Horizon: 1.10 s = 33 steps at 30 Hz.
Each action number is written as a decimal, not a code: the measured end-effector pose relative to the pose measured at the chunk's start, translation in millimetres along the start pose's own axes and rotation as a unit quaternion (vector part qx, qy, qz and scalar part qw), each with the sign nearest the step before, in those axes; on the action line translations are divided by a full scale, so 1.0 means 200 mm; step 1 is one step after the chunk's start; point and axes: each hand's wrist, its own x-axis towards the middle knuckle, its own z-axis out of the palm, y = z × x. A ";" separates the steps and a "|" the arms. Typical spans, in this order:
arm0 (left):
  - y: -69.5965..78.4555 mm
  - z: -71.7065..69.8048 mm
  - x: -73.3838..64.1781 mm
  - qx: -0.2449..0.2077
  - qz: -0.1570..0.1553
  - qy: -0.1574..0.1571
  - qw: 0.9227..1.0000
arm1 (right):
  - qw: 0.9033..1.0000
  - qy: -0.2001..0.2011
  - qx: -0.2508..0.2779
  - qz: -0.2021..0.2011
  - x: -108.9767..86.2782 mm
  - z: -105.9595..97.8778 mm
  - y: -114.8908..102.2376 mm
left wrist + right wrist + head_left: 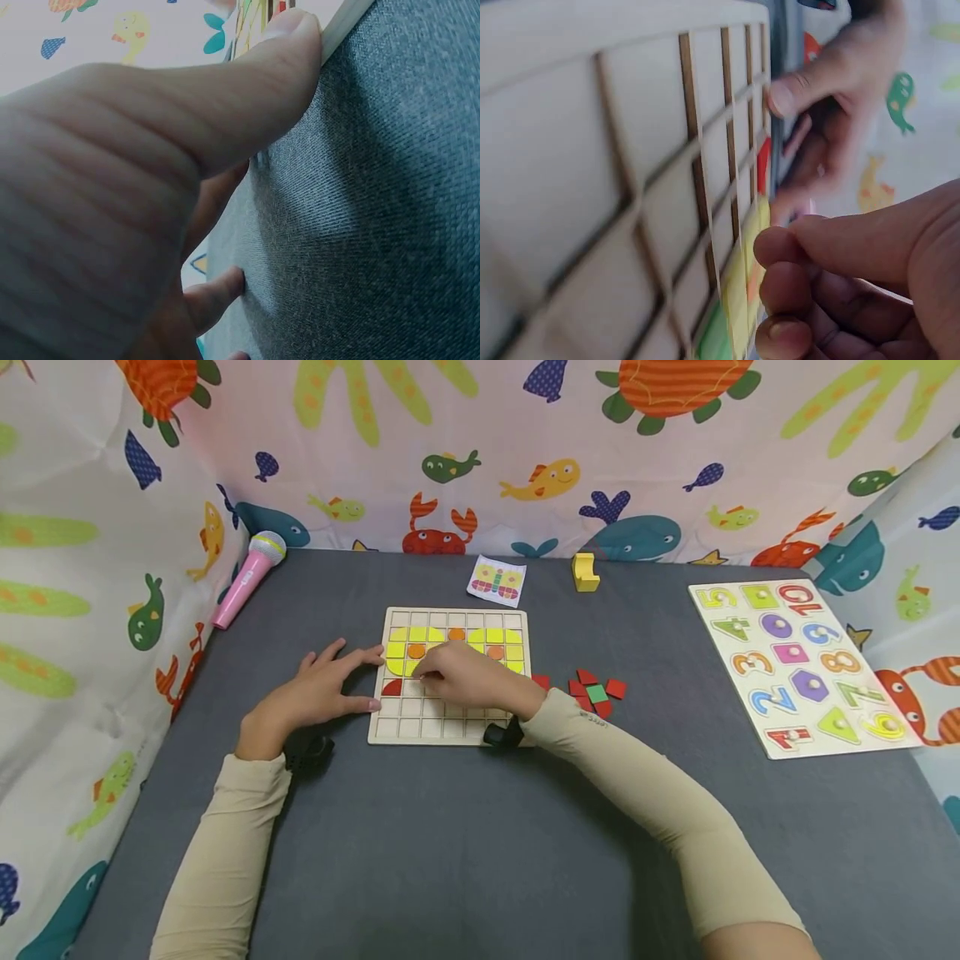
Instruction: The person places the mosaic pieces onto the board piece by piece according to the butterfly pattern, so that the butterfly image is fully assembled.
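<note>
A wooden grid board lies on the dark table, its upper rows holding yellow tiles and orange tiles. A red tile with a curved edge sits below them at the left. My left hand spreads its fingers at the board's left edge, and the thumb touches that edge. Over the board's middle, my right hand has curled fingers, with thumb and fingertips together in the right wrist view. Whether a small tile is between them is hidden.
Loose red tiles and a green tile lie right of the board. Behind it are a pattern card and a yellow block. A pink toy microphone lies at the left, a number puzzle board at the right.
</note>
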 end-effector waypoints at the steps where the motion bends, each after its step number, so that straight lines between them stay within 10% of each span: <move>1: 0.00 0.00 0.00 0.001 0.001 0.000 1.000 | 1.000 0.008 0.002 0.001 -0.03 -0.02 0.01; 18: 0.01 0.00 0.02 0.007 -0.003 -0.011 1.000 | 0.989 0.057 -0.017 0.137 -0.57 -0.26 0.24; 33: 0.00 0.00 0.02 0.003 -0.006 -0.011 1.000 | 0.983 0.031 -0.019 0.180 -0.67 -0.24 0.29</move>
